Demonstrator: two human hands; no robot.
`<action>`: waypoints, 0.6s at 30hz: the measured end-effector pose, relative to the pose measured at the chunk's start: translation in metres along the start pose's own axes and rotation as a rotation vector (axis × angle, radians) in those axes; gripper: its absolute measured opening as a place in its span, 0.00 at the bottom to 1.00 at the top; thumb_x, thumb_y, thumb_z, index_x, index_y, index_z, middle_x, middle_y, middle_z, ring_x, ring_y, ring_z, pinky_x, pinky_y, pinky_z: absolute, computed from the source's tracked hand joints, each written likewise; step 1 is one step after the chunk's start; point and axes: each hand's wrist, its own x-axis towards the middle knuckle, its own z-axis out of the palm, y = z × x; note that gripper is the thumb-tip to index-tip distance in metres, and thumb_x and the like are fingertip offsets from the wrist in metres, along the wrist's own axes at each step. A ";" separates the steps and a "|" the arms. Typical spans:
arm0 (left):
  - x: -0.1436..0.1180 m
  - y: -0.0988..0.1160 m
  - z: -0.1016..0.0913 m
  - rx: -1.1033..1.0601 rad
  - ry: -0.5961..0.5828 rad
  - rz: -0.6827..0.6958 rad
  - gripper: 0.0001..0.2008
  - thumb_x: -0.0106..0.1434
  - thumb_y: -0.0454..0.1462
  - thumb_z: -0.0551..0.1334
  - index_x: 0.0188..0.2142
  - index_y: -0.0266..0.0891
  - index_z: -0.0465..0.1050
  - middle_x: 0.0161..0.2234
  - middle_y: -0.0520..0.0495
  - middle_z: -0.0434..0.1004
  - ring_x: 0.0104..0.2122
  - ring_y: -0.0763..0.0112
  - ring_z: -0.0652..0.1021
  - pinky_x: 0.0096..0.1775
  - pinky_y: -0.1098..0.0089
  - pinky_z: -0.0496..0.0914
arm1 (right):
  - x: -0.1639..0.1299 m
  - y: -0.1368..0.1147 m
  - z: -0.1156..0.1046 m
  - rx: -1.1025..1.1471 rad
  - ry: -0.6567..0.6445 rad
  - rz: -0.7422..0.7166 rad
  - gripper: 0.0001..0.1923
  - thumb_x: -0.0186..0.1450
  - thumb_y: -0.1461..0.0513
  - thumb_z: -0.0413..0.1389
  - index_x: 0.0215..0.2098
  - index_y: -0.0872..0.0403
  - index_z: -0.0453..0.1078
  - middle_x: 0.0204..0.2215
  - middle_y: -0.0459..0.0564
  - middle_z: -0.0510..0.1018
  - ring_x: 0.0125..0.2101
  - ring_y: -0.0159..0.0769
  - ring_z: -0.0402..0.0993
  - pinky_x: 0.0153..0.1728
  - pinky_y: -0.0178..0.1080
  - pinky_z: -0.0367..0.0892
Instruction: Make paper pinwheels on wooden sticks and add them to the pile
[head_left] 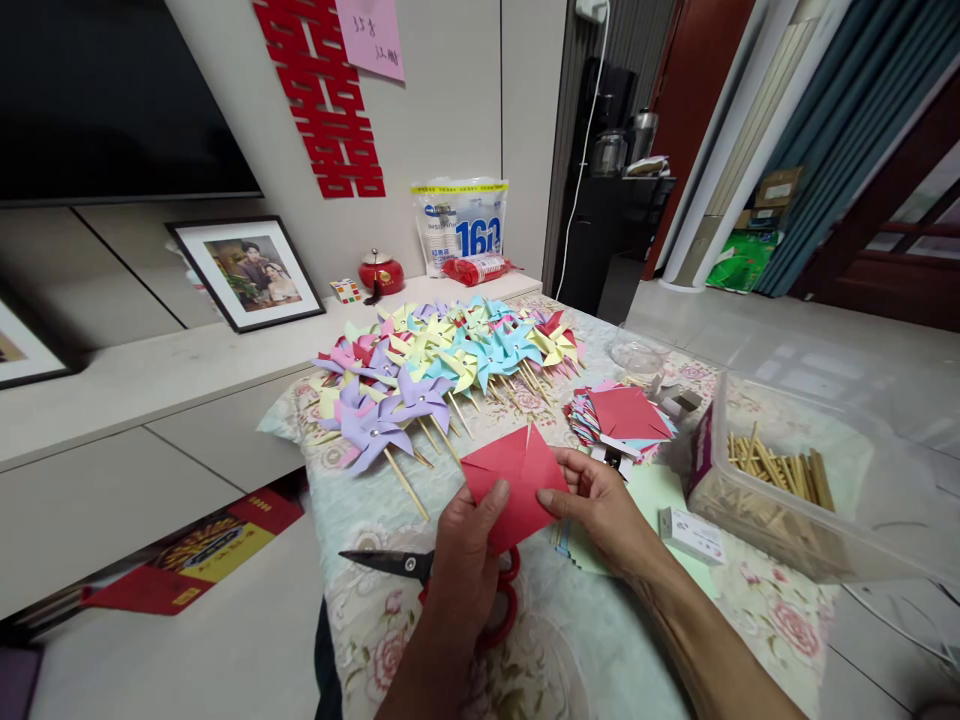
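Widest of all from where I stand is the worktop [589, 625], under a flowered cloth [791, 625]. Along its right edge sits a clear plastic box [817, 545] with wooden sticks [784, 470] in it. A broad heap of paper pinwheels [450, 345] covers the far left part, lilac ones in front, sticks pointing toward the near edge.

Two bare forearms reach in over the near edge. Scissors [394, 564] lie toward the left edge, blades pointing that way, red handles partly hidden behind the left wrist. Pale green sheets [656, 500] are spread between the right forearm and the box; beyond them, toward the far right corner, is a mixed paper pile [630, 415] topped with red.

The red paper square [517, 490] is raised above the worktop, between the two hands, one corner pointing toward the far edge, near the front of the pinwheels. The left grip [469, 545] pinches its lower left part, thumb flat on the face; the right grip [600, 500] pinches its right side, thumb tip on the face and fingers behind. Smallest here, a little white carton [691, 535] rests on the green sheets near the box.
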 end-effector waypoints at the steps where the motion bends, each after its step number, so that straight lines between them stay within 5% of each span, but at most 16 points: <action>1: 0.000 0.000 0.000 -0.013 -0.010 0.005 0.16 0.55 0.40 0.71 0.43 0.39 0.79 0.37 0.45 0.84 0.32 0.67 0.81 0.34 0.70 0.74 | 0.000 0.001 0.001 0.021 0.019 -0.003 0.24 0.50 0.62 0.71 0.45 0.52 0.76 0.38 0.49 0.85 0.35 0.40 0.82 0.41 0.40 0.74; 12: 0.001 -0.005 -0.004 -0.013 0.031 -0.045 0.15 0.47 0.39 0.75 0.33 0.38 0.78 0.31 0.48 0.81 0.26 0.74 0.76 0.28 0.74 0.68 | 0.001 0.010 0.016 0.084 0.212 -0.128 0.22 0.50 0.59 0.72 0.42 0.51 0.76 0.33 0.47 0.84 0.26 0.35 0.77 0.29 0.36 0.70; 18: 0.002 -0.007 -0.001 -0.028 0.113 0.000 0.15 0.45 0.40 0.75 0.31 0.39 0.75 0.27 0.53 0.77 0.24 0.75 0.73 0.29 0.75 0.68 | -0.002 0.016 0.016 0.094 0.103 -0.075 0.19 0.56 0.57 0.69 0.44 0.52 0.76 0.36 0.49 0.84 0.29 0.36 0.78 0.32 0.38 0.71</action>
